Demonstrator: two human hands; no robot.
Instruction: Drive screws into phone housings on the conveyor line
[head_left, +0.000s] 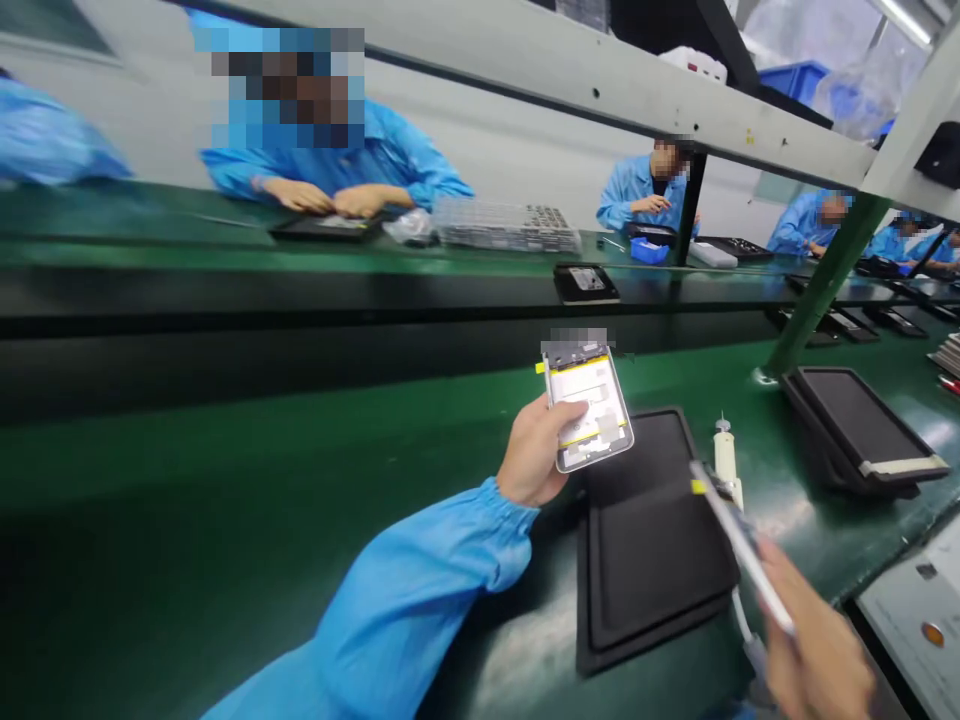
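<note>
My left hand [534,448] grips an opened device [592,405] by its lower left side, thumb over the white battery area, with a yellow tab at its upper left edge. On the right, my right hand [814,630] is closed around a second thin device [742,545], seen nearly edge-on and blurred, also with a yellow tab. Between the hands lie stacked black trays [652,570] on the green bench. A white syringe-like tool [725,455] stands behind the second device.
More black trays [862,425] sit at the right, near a green post [825,275]. A raised shelf crosses behind, bearing a small black tray [586,284]. People in blue work opposite, beside clear plastic trays [502,225]. A grey-white box [919,610] is at the lower right.
</note>
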